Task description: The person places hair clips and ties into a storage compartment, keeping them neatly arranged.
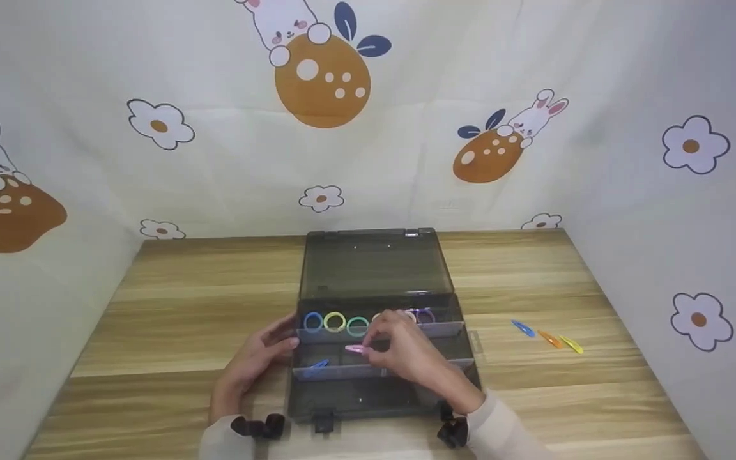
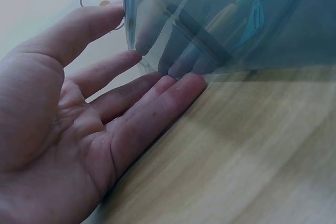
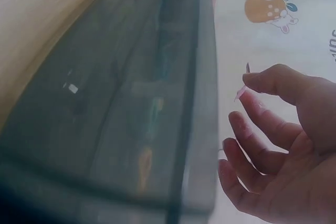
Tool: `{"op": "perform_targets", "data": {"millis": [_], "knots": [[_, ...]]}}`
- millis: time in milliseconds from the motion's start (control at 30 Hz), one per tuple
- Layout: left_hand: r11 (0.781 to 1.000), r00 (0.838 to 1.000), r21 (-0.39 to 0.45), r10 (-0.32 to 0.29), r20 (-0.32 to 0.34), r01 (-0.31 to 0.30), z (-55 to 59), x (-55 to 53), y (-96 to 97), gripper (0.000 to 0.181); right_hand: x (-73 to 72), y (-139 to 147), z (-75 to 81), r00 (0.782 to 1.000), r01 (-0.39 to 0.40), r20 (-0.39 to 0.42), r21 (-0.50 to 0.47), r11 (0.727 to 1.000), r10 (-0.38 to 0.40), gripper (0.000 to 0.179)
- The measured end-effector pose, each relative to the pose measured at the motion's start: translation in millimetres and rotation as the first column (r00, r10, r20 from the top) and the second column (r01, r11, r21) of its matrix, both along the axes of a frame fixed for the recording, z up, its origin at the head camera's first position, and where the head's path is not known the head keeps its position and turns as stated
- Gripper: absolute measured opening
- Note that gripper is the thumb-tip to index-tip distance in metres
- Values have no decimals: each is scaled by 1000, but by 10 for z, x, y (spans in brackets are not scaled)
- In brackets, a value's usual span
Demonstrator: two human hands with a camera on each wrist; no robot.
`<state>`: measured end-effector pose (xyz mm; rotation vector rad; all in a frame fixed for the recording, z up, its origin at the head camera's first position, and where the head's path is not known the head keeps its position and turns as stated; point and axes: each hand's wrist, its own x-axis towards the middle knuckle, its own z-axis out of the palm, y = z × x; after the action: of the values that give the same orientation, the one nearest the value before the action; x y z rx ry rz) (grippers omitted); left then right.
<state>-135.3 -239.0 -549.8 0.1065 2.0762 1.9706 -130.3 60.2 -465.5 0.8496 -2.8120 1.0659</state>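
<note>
A dark translucent compartment box (image 1: pixel 368 399) lies on the table with its lid (image 1: pixel 374 265) folded back. My right hand (image 1: pixel 409 351) pinches a pink snap hair clip (image 1: pixel 354 349) between thumb and index finger, over the middle compartment. In the right wrist view this pink clip (image 3: pixel 241 92) pokes out past the fingertips. Toward the left of the middle compartment is a blue hair clip (image 1: pixel 317 367). My left hand (image 1: pixel 256 358) rests at the box's left side; its extended fingers (image 2: pixel 152 103) touch the wall in the left wrist view.
Several coloured rings, among them a yellow ring (image 1: pixel 335 313), stand along the back compartment, partly hidden by the right hand. Right of the box lie a blue clip (image 1: pixel 523 328), an orange clip (image 1: pixel 550 339) and a yellow clip (image 1: pixel 572 345). A printed curtain (image 1: pixel 227 166) surrounds the table.
</note>
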Motion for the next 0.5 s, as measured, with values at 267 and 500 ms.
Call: {"op": "perform_targets", "data": {"millis": [267,500], "knots": [[1000,1000,5,5,0,-5,-35,-15,-10,68,50,-238,-92,993,-7,-120,-19,1000,5,5],[1000,1000,7,-4,-7,4,-33,-15,0,68,-41,-331,-170,980,70,-192,60,996,-57,4]]}}
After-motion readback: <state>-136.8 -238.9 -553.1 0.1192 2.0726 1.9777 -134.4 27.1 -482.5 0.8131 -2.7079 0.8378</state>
